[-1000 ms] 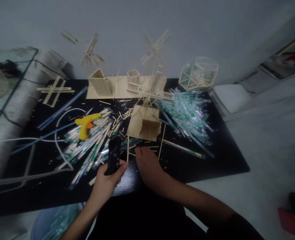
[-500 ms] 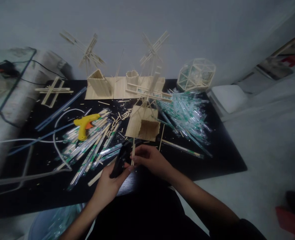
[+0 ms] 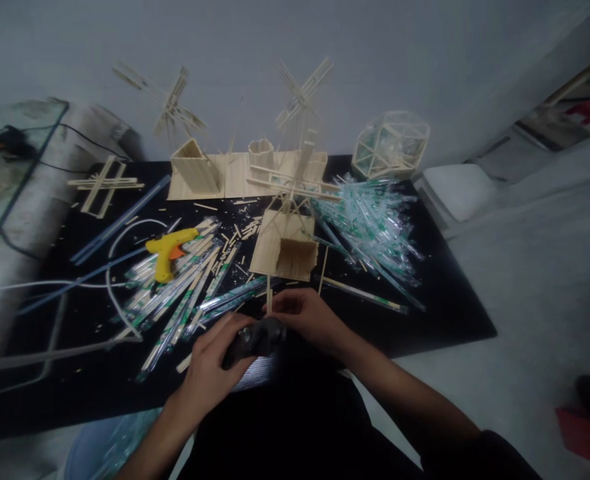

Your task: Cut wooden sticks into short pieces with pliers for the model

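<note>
My left hand [image 3: 215, 357] is wrapped round a dark hand tool [image 3: 255, 339]; its exact kind is too dark to make out. Close by on the right, my right hand [image 3: 309, 317] pinches thin wooden sticks [image 3: 269, 298], whose near ends meet the head of the tool. Just beyond my hands stands a wooden stick windmill model [image 3: 297, 257], with an open box on a flat base and crossed blades. Wrapped chopsticks [image 3: 195, 287] lie in a heap to the left, with a yellow glue gun [image 3: 167, 253] on top.
Empty-looking plastic wrappers [image 3: 369, 220] pile up on the right of the black table [image 3: 439, 300]. More stick models [image 3: 197, 173] stand along the wall, beside a faceted stick frame [image 3: 392, 147]. A white cable [image 3: 109, 267] loops on the left. A bin [image 3: 87, 447] sits below.
My left hand has turned the dark tool from upright to nearly level, bringing its head to the sticks' near ends. My right hand stays nearly in place.
</note>
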Demonstrator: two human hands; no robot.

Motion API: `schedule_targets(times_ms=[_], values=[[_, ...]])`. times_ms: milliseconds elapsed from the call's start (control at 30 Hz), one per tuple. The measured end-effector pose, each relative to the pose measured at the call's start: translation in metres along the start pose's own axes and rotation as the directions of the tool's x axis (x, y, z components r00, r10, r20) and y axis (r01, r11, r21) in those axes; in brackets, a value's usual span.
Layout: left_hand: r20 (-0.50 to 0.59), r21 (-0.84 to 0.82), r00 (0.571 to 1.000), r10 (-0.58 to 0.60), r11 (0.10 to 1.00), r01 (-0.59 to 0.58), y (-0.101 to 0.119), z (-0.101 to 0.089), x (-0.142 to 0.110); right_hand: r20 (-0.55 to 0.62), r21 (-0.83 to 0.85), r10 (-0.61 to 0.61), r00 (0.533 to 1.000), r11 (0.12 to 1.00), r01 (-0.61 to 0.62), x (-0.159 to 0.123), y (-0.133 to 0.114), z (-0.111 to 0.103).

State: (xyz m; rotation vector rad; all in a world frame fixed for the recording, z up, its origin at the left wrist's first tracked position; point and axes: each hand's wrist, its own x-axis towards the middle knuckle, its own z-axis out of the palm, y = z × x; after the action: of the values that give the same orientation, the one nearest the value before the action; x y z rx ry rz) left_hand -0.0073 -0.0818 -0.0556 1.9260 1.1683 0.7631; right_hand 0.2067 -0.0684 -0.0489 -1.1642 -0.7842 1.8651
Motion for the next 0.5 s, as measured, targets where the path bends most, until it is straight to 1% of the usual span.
schedule_targets(times_ms=[67,133,333,400,500], values=[[0.019,0.051,0.99,0.137,0.989,-0.137,-0.002,-0.004,0.0,0.004,-0.003,0.007,1.0,1.0,-0.007,-0.001,0.001,0.001],[0.053,0.087,0.978,0.203,0.974,-0.207,-0.002,-0.008,0.002,0.006,0.002,0.014,1.0,1.0,-0.014,-0.002,0.002,0.001],[0.19,0.105,0.958,0.215,0.966,-0.238,0.001,-0.014,0.001,0.039,-0.009,0.038,0.999,0.999,-0.037,-0.009,0.002,0.001],[0.206,0.092,0.954,0.22,0.966,-0.242,0.002,-0.015,0.001,0.061,-0.017,0.047,0.997,0.999,-0.046,-0.011,0.002,0.001],[0.199,0.058,0.955,0.219,0.97,-0.234,0.003,-0.015,0.002,0.067,-0.029,0.031,0.997,0.999,-0.03,-0.014,0.002,0.001]])
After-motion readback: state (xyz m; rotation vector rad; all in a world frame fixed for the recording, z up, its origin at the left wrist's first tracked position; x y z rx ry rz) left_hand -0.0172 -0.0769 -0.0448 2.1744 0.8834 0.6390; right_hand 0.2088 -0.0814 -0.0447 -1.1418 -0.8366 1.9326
